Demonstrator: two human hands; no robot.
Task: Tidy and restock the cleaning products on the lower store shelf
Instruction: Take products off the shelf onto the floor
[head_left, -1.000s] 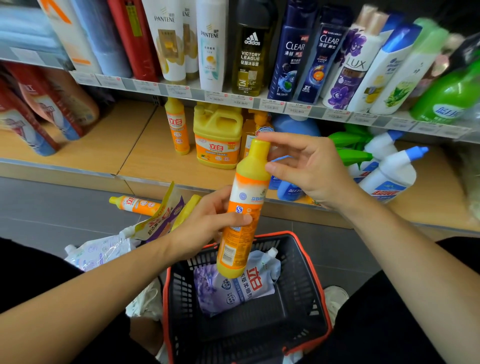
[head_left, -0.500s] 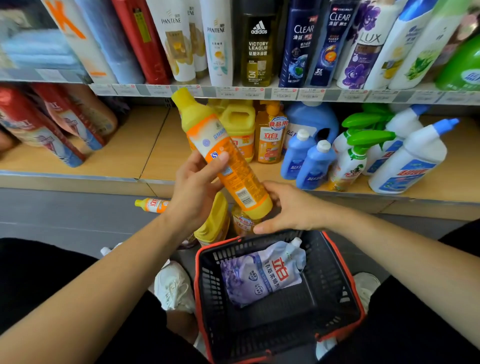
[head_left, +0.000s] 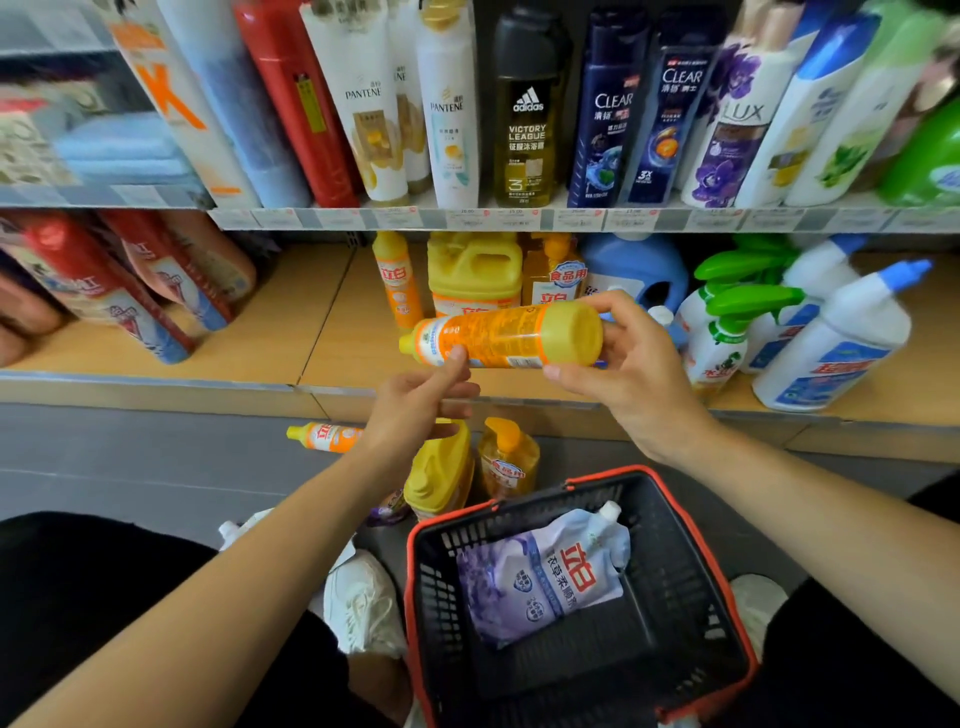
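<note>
Lower shelf (head_left: 322, 332): wood boards, red packs (head_left: 119, 291) leaning far left, open board in the middle, cleaning stuff on the right. That's a blue jug (head_left: 639, 270) at the back, white bottles w/ blue caps (head_left: 831, 343) tilted far right, a yellow jug (head_left: 472, 270), green spray bottles (head_left: 727, 322) and one slim upright bottle (head_left: 397, 280) just left of the yellow jug. Near, on the floor, a black basket (head_left: 717, 597) w/ red rim holds a purple-white pouch (head_left: 540, 577). Just beyond the basket stand a 2nd yellow jug (head_left: 441, 473) and a pump bottle (head_left: 506, 462); a small bottle (head_left: 324, 436) lies on its side further left. The orange bottle (head_left: 498, 335) is held level over the shelf's front edge, in front of the yellow jug, cap pointing left. Right hand (head_left: 639, 374) grips its base end, fingers on top, thumb below. Left hand (head_left: 415, 410) is relaxed, one fingertip touching the underside near the cap end.
</note>
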